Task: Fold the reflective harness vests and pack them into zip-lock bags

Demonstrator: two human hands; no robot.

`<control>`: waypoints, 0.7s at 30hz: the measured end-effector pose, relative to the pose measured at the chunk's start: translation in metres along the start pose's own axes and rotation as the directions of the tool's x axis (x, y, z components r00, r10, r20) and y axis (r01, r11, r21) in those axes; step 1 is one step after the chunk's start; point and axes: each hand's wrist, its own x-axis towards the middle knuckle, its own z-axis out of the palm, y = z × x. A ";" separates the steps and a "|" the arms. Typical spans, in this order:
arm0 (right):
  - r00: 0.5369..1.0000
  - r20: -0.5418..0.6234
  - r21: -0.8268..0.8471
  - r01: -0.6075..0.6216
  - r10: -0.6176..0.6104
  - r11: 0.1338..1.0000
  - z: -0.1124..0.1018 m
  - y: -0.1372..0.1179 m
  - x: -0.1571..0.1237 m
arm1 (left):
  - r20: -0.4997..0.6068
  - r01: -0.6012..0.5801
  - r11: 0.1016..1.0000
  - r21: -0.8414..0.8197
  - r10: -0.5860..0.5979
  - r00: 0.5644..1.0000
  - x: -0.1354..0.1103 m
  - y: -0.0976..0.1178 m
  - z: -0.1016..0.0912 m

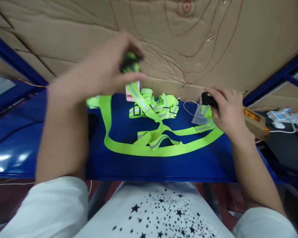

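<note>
A neon yellow-green reflective strap (164, 150) with grey stripes runs between my two hands, its middle sagging onto the blue table. My left hand (116, 64), raised and blurred, is closed around one part of it, with a black buckle piece (130, 61) between the fingers. My right hand (227, 110) grips the other end at a black buckle (209, 99). Behind the strap lies a bundle of similar reflective straps (165, 105) with black slider buckles. More neon webbing (93, 102) shows behind my left forearm.
Cardboard (164, 39) with red drawn lines backs the blue table (139, 168). A clear plastic bag (200, 115) lies near my right hand, a cardboard box (255, 124) beyond it. A pink and white card (132, 92) stands behind. White chargers and cables (279, 120) lie at right.
</note>
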 end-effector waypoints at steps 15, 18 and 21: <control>0.978 -0.141 0.110 0.171 -0.155 0.979 -0.008 -0.068 0.074 | 0.005 -0.086 0.995 -0.052 0.086 0.996 0.017 0.015 0.057; 0.983 -0.111 0.130 0.163 -0.149 0.978 -0.005 -0.064 0.074 | 0.015 -0.087 0.994 -0.063 0.088 0.996 0.018 0.014 0.059; 0.982 -0.077 0.173 0.184 -0.173 0.968 -0.003 -0.063 0.075 | 0.035 -0.103 0.994 -0.044 0.105 0.994 0.019 0.013 0.062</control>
